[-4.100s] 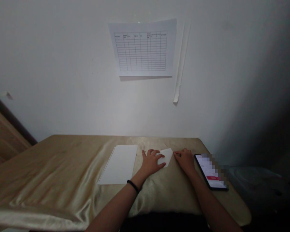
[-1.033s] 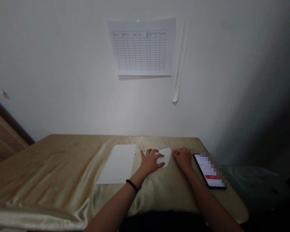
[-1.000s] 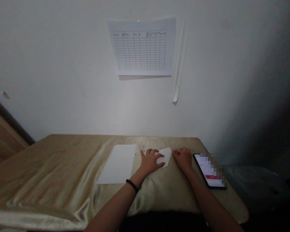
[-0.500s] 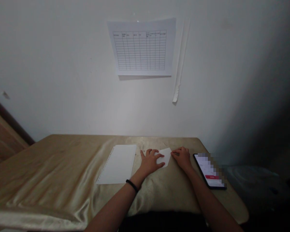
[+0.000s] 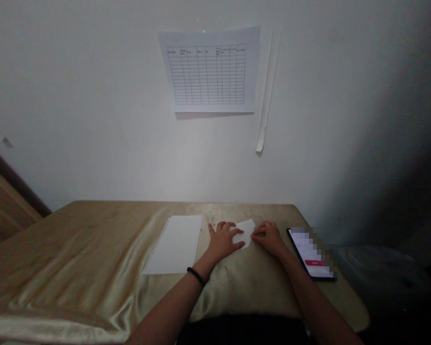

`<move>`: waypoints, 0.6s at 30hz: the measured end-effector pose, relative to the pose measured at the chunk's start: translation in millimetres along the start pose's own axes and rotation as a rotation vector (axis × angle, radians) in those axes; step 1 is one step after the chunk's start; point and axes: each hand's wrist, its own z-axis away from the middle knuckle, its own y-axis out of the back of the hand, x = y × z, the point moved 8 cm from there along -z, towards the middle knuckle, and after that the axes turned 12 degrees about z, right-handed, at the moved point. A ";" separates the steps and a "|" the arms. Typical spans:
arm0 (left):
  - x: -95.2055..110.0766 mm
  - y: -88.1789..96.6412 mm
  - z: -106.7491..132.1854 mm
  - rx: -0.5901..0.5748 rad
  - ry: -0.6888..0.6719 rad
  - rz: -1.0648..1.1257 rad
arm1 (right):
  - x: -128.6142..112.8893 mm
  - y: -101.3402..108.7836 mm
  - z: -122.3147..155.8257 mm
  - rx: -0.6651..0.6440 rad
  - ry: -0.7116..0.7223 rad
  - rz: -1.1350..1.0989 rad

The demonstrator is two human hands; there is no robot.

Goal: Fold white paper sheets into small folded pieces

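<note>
Pressing paper [image 5: 248, 231]: left hand [image 5: 225, 240] splayed | right hand [image 5: 269, 237] pinched at edge | gap to phone [image 5: 306, 254]

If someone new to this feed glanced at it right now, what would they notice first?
Probably the white rectangular paper sheet printed with a grid, up on the pale wall. Next, the small angular white piece of paper on the shiny gold tablecloth, with the left hand spread over it and the right hand at its right edge. The lit, black-edged phone lies farther right.

Paper piece [image 5: 249, 227] lies between sheet [image 5: 175, 244] (left) and phone [image 5: 307, 254].
</note>
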 end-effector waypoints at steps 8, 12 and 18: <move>-1.5 -0.9 0.1 -0.002 -0.015 0.001 | -9.2 -5.9 6.6 -0.098 0.088 -0.054; -1.5 -1.4 -0.1 0.005 -0.019 -0.004 | -13.5 -6.9 10.3 -0.144 0.116 -0.078; -1.1 -0.4 0.1 0.012 -0.015 -0.001 | -17.1 -6.5 12.8 -0.182 0.146 -0.103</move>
